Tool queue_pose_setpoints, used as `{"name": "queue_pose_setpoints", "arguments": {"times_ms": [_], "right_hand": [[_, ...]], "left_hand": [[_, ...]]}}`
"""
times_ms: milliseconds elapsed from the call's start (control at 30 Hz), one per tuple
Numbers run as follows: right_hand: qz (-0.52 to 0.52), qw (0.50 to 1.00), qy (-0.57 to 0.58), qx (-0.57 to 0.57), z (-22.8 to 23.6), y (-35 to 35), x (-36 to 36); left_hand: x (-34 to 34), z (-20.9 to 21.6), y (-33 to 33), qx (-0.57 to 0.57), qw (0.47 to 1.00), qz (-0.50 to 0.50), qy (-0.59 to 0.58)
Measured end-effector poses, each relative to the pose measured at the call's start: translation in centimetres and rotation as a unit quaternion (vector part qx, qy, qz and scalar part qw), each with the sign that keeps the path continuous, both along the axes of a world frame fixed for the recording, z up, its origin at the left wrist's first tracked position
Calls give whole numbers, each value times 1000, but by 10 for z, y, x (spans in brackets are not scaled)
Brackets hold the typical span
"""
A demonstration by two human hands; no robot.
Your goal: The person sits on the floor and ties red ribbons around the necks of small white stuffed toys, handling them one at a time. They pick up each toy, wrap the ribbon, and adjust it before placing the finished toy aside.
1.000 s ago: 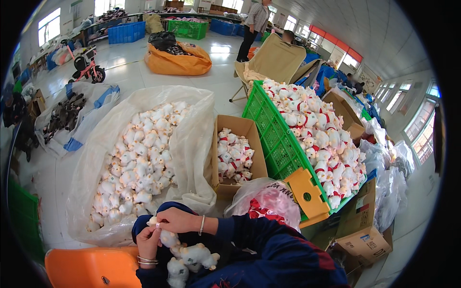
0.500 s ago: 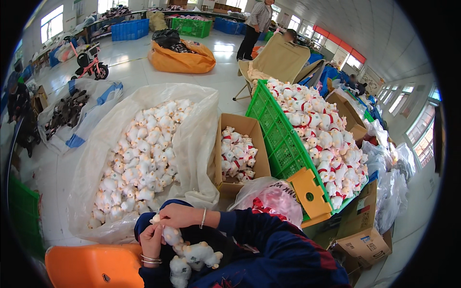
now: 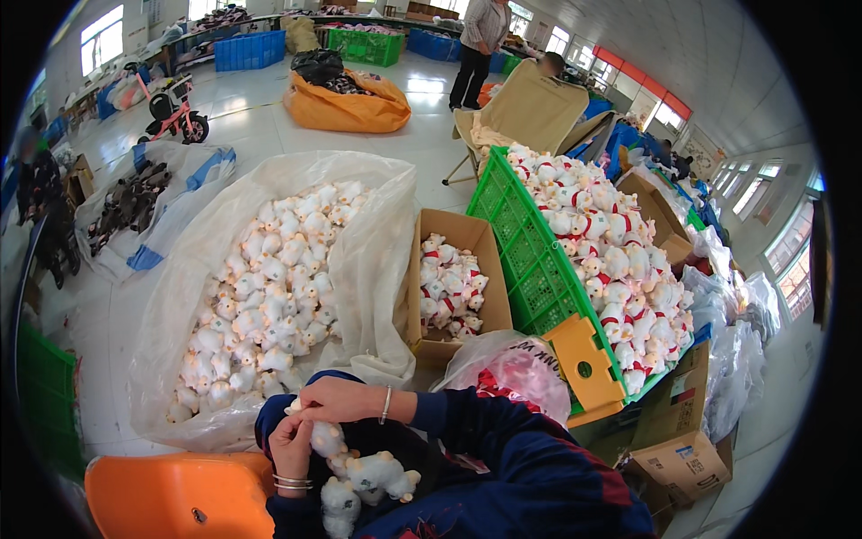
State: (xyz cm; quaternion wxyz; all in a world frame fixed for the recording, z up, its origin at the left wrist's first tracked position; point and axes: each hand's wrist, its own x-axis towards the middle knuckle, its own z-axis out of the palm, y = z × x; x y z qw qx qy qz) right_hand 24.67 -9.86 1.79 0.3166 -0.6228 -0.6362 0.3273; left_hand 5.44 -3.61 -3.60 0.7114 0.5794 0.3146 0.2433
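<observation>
1. Plush toy [image 3: 325, 438], small and white, sits right at the near edge of the view, low and a bit left of centre, pinched between both hands over the person's lap.
2. Left hand [image 3: 289, 446] comes up from below with fingers clenched on the toy's left side; bangles on that wrist.
3. Right hand [image 3: 334, 401] reaches across from the right, fingers curled down onto the top of the same toy; thin bracelet on the wrist, dark blue sleeve behind it.
4. Two more white plush toys [image 3: 364, 481] lie in the lap just near of the hands, touching each other.
5. Just left and near of the lap there's an orange plastic seat [image 3: 175, 494].
6. Straight out from the hands, a big clear plastic bag [image 3: 368, 260] lies open on the floor, packed with the same white toys.
7. Right of the bag, a cardboard box [image 3: 458, 235] with a smaller batch of toys wearing red bits.
8. Right of that, a long green crate [image 3: 530, 260] heaped with white and red toys, with a yellow plastic piece [image 3: 584, 364] leaning at its near end.
9. Crumpled bag with pink stuff [image 3: 512, 368] sits between the box and the right sleeve.
10. Far off: an orange sack [image 3: 346, 103] on the floor and a person standing [image 3: 480, 40] by blue crates.
</observation>
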Motion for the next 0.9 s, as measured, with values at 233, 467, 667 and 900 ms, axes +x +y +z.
{"name": "queue_pose_setpoints", "arguments": {"times_ms": [233, 467, 667, 900], "right_hand": [[-6, 998, 64, 7, 3, -1, -3], [-9, 996, 85, 8, 5, -5, 2], [17, 998, 34, -54, -1, -4, 20], [34, 995, 35, -89, 11, -5, 20]], "left_hand": [[5, -8, -5, 9, 999, 31, -32], [7, -3, -11, -7, 998, 56, -25], [6, -15, -11, -3, 998, 57, -30], [3, -19, -9, 9, 998, 31, -46]]}}
